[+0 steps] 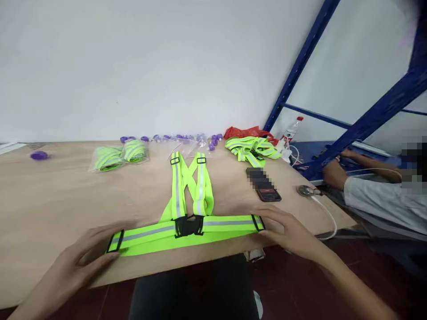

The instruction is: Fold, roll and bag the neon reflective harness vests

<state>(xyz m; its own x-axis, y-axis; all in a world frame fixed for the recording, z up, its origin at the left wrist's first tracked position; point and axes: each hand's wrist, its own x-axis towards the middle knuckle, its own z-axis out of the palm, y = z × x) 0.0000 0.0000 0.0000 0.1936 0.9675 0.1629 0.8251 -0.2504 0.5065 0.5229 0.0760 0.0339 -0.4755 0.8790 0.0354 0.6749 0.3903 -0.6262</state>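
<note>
A neon yellow-green harness (143, 234) with grey reflective stripes lies spread out at the table's front edge. Its black buckle (189, 226) is fastened in the middle of the belt, and two shoulder straps cross behind it, pointing toward the wall. My left hand (80, 255) grips the belt's left end by the black slider, thumb below and fingers above. At the opposite end, my right hand (283, 226) pinches the belt beside the other slider.
Bagged green straps (108, 158) and small purple items (213, 142) lie along the wall. Loose green straps (251, 149), a red bag (248, 132), a phone (267, 189) and a bottle (291, 131) are at right. Beyond the blue frame (360, 115), a person's arm (373, 191) shows.
</note>
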